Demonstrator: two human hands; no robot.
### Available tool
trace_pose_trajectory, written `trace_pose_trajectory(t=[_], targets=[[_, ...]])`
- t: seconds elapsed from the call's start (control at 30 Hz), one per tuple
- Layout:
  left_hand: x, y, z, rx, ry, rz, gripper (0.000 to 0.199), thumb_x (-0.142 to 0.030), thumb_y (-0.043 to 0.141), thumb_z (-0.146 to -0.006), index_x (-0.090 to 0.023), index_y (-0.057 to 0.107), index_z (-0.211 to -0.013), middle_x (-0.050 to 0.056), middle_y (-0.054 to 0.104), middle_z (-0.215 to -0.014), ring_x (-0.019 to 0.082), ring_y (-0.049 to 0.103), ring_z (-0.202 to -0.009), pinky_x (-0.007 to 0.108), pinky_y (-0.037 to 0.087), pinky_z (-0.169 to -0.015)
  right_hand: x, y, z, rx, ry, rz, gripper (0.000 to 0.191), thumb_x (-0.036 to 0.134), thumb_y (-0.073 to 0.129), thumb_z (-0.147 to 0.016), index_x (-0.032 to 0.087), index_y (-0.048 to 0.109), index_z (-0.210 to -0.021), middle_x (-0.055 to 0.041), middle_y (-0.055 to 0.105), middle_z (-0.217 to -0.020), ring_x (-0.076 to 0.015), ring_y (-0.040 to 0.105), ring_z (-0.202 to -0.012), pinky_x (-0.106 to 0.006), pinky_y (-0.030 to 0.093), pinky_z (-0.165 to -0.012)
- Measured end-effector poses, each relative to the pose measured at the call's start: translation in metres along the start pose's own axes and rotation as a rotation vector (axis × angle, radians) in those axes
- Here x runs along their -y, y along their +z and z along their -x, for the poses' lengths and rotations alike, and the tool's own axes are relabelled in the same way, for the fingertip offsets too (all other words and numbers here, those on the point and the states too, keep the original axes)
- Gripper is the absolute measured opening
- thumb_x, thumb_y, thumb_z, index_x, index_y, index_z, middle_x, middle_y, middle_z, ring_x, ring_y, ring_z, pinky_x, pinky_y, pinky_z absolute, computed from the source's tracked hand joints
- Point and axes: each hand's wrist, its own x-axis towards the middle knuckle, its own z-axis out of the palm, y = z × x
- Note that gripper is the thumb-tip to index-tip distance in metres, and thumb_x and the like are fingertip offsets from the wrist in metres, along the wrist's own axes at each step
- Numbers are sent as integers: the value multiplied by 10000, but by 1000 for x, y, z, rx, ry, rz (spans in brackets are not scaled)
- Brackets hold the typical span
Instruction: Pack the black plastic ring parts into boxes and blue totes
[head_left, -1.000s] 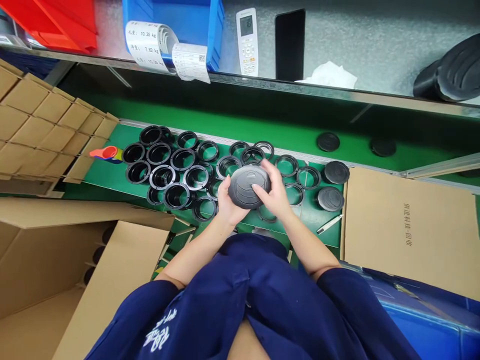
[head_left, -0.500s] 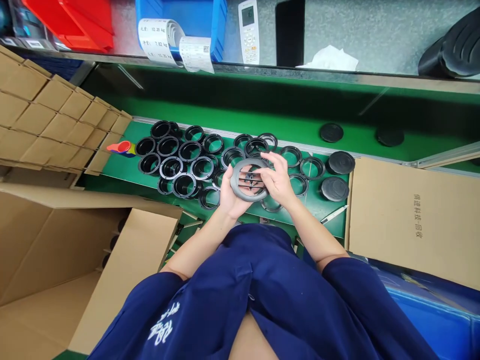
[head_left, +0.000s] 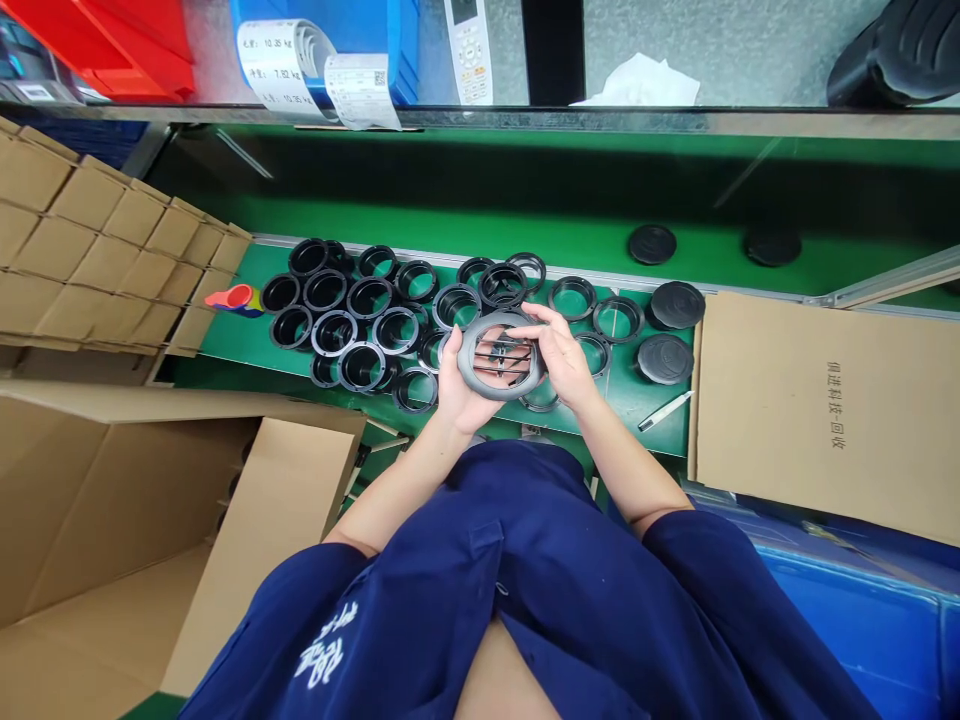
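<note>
A grey ring-shaped part (head_left: pixel 466 368) with thin black bars across its opening is held in front of my body. Around its left side and underneath wraps my left hand (head_left: pixel 456 393), whose palm shows through the opening. My right hand (head_left: pixel 559 358) grips the ring's right side, with fingertips reaching over the upper rim and into the opening. What the right fingertips touch inside is too small to make out. Below and beyond the hands, several black rings (head_left: pixel 373 298) stand on the green table (head_left: pixel 247 345).
Black lids (head_left: pixel 666 358) and a white cutter-like tool (head_left: pixel 666 411) lie at right, beside a flat cardboard box (head_left: pixel 787 400). An open carton (head_left: pixel 262 540) is at left, below stacked small boxes (head_left: pixel 112 240). A metal-edged shelf (head_left: pixel 637 122) crosses the far side.
The view has shifted a little, so the shelf items sit higher in the picture. Both hands stay on the grey ring; the right fingers have moved slightly over its rim.
</note>
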Motion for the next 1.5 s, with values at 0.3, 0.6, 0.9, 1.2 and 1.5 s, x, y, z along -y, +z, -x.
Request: trace_pose_trajectory(t=[0.3, 0.6, 0.9, 1.2, 1.5], targets=[[4, -28, -16, -213, -18, -45, 472, -502, 442, -1035, -155, 718, -1194, 86, 784, -1042, 210, 732, -999, 343, 552, -1005, -20, 17, 31, 307, -166, 407, 784, 764, 565, -897, 253, 548, -1492, -102, 324, -1668, -320, 176, -1578, -567, 167, -1292], [31, -29, -25, -233, -258, -294, 614, -592, 455, -1019, -200, 526, -1486, 127, 722, -1229, 284, 676, -1181, 480, 496, -1097, -52, 2, 30, 373, 23, 449, 1202, 774, 737, -734, 285, 164, -1670, -183, 234, -1639, -391, 243, -1503, -600, 306, -1197], [19, -56, -22, -278, -327, -459, 617, -496, 473, -1033, -149, 434, -1542, 220, 574, -1461, 298, 567, -1361, 496, 426, -1172, -191, -92, -35, -15, 610, 1032, 1118, 790, 588, -842, 139, 190, -1659, -301, 253, -1613, -464, 243, -1484, -644, 127, -1191], [2, -84, -13, -469, -325, -434, 464, -369, 455, -1042, -136, 531, -1436, 175, 618, -1430, 270, 615, -1315, 453, 448, -1178, -203, -101, -60, 0, 486, 1108, 866, 677, 272, -1017, 139, 106, -1675, -188, 26, -1727, -366, 6, -1589, -598, 0, -1247], [28, -71, -63, -235, -255, -866, 339, -361, 676, -873, -149, 699, -1137, 160, 719, -1220, 302, 671, -1191, 462, 519, -1089, -225, -94, -59, 69, 539, 1053, 696, 478, 252, -1066, 131, 181, -1665, -155, 112, -1726, -276, 60, -1600, -547, -17, -1274]])
